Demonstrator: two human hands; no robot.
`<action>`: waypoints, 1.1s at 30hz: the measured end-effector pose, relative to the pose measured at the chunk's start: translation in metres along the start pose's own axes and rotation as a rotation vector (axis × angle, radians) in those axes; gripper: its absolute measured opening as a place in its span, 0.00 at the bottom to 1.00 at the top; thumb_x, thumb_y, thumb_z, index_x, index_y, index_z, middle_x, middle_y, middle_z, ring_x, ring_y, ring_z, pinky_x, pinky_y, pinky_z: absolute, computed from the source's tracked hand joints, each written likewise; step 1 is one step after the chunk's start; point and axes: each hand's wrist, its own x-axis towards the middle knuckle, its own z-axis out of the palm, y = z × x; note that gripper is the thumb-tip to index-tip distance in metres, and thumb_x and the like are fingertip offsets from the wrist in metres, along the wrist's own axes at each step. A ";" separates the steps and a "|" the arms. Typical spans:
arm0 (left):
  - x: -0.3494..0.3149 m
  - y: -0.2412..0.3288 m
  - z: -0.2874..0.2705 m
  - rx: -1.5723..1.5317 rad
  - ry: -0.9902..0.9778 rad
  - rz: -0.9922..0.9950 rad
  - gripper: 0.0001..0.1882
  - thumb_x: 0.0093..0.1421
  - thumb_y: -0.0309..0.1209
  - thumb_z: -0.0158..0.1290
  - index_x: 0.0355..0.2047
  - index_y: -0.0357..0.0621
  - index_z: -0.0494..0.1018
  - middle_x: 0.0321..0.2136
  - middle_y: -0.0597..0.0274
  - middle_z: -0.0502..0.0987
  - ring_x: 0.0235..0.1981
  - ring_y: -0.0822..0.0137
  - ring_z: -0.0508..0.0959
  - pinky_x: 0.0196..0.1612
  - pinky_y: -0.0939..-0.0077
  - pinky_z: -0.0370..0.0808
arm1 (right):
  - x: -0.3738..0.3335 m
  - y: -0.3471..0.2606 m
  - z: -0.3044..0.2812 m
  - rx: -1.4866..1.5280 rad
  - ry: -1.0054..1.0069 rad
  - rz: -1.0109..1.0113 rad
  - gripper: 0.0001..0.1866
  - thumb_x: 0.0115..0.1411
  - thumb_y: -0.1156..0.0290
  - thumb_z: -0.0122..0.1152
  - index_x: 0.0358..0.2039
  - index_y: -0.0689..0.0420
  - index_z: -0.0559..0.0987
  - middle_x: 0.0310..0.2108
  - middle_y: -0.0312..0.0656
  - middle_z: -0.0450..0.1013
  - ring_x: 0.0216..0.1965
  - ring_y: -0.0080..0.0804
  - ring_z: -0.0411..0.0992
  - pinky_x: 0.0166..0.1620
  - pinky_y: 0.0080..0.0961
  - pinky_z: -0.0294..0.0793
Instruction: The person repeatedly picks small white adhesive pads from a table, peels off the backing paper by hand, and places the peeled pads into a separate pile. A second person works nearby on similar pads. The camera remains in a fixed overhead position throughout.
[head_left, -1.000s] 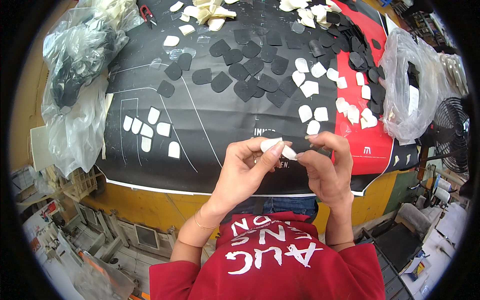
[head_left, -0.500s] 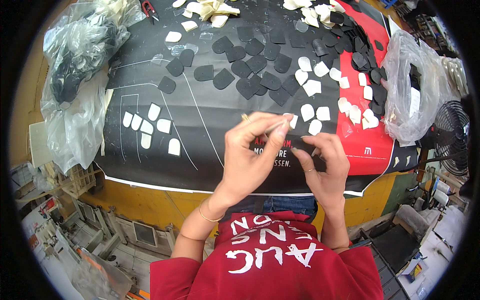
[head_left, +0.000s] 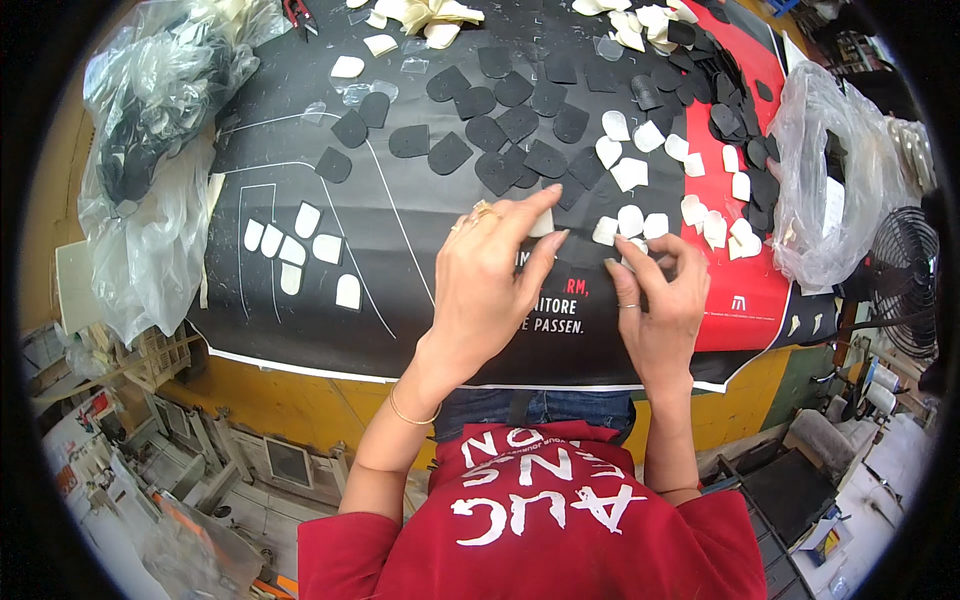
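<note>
My left hand (head_left: pixel 485 270) is over the printed sheet, thumb and index finger curved around a small white rounded piece (head_left: pixel 541 223); part of that piece is hidden behind the fingers. To its right, my right hand (head_left: pixel 664 300) has thumb and fingertips at another white piece (head_left: pixel 637 243), mostly covered by the fingers. Just beyond these fingertips lie more white pieces (head_left: pixel 630 219). Farther back are several black arch-shaped pieces (head_left: pixel 517 122). At the left, several pieces with white faces and dark edges (head_left: pixel 327 248) lie apart in a group.
A clear plastic bag of dark pieces (head_left: pixel 160 140) stands at the left, another clear bag (head_left: pixel 825 190) at the right. Red-handled snips (head_left: pixel 299 16) lie at the far left. Piles of cream pieces (head_left: pixel 430 18) and black pieces (head_left: pixel 725 90) are at the back. A fan (head_left: pixel 900 275) stands beyond the right edge.
My left hand has moved forward and slightly left, its thumb and index finger now wider apart. My right hand has reached forward to the nearest white piece of the right-hand group.
</note>
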 end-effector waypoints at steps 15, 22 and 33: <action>-0.057 0.002 -0.012 0.444 -0.019 0.042 0.12 0.52 0.34 0.66 0.37 0.51 0.81 0.49 0.63 0.75 0.51 0.59 0.72 0.56 0.61 0.60 | 0.028 -0.010 0.013 0.102 -0.014 0.044 0.11 0.55 0.69 0.70 0.36 0.58 0.80 0.41 0.43 0.69 0.42 0.40 0.68 0.45 0.36 0.65; -0.063 0.010 -0.010 0.334 0.074 -0.013 0.14 0.50 0.31 0.68 0.38 0.49 0.81 0.47 0.63 0.77 0.51 0.61 0.73 0.57 0.64 0.59 | 0.024 -0.015 -0.003 0.374 -0.133 -0.006 0.09 0.53 0.82 0.68 0.32 0.63 0.76 0.34 0.44 0.74 0.34 0.33 0.73 0.38 0.28 0.73; -0.065 0.020 -0.036 -0.362 -0.118 -0.250 0.05 0.53 0.27 0.65 0.31 0.43 0.83 0.33 0.64 0.77 0.35 0.66 0.76 0.45 0.70 0.67 | 0.007 -0.035 -0.032 0.745 -0.439 -0.062 0.11 0.52 0.81 0.72 0.35 0.64 0.78 0.30 0.40 0.78 0.32 0.25 0.78 0.37 0.20 0.76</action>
